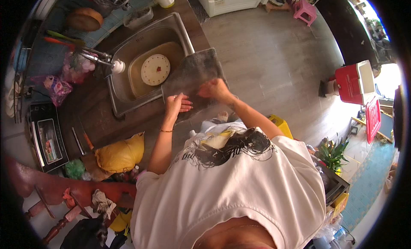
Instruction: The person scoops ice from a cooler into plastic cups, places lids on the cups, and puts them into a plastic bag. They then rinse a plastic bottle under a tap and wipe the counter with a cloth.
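A dark grey mat (198, 66) with a paler rounded border lies across the front corner of the stainless steel sink (115, 103) and the counter edge. Over its lower left part is my left hand (176, 105), fingers apart and pointing right, with nothing visible in it. My right hand (215, 89) is at the mat's right side, fingers blurred and curled; whether it grips anything cannot be told. Brownish water (135, 77) stands in the sink basin. In it sits a round white plate (155, 70) with a dotted rim and a red mark.
A faucet (102, 60) with a white head reaches over the sink. A knife (86, 138) with an orange handle, a yellow bag (120, 154) and a black oven-like appliance (48, 136) are along the counter. Right, a red cooler (351, 83) and a pink stool (305, 13) stand apart.
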A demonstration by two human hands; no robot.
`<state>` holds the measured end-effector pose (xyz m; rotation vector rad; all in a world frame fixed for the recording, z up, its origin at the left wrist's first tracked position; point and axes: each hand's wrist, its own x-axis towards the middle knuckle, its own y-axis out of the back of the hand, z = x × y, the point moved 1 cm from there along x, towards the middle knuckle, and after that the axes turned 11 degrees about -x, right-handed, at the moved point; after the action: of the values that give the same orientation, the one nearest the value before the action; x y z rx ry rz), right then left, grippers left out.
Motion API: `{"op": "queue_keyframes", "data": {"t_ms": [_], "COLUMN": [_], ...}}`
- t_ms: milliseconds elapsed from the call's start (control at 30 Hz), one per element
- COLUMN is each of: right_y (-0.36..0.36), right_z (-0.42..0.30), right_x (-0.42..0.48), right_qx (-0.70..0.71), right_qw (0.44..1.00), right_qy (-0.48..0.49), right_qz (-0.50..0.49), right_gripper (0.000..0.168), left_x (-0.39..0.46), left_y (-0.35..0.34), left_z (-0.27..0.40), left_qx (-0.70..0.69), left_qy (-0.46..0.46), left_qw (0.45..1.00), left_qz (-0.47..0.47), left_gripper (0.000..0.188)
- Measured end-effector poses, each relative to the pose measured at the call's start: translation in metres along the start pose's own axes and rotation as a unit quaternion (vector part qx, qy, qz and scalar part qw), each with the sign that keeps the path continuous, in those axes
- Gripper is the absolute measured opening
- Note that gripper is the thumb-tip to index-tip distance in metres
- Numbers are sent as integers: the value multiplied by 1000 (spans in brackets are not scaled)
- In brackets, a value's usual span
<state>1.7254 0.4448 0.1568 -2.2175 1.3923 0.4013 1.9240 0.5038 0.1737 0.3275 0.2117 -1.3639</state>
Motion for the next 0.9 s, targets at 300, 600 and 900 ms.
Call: {"op": "queue_keyframes", "data": {"t_ms": [300,600,900], "right_y": [13,-8,28], "right_z": [-23,-3,0], "right_x": [-21,-19,-29], "right_qx": [-529,-736,-740], "right_qw": [786,574,581], "right_qy": [211,346,333], "right_qz": [239,93,60], "right_gripper": [34,55,58], "left_x": [-25,-28,-27], "left_y": [-4,-37,-42], "left_z": [26,36,39], "left_qx": [192,483,526], "left_qy": [-171,-223,-174], "left_qw": [964,846,832], "left_qz": [73,-18,-22], "left_gripper": [41,53,66]}}
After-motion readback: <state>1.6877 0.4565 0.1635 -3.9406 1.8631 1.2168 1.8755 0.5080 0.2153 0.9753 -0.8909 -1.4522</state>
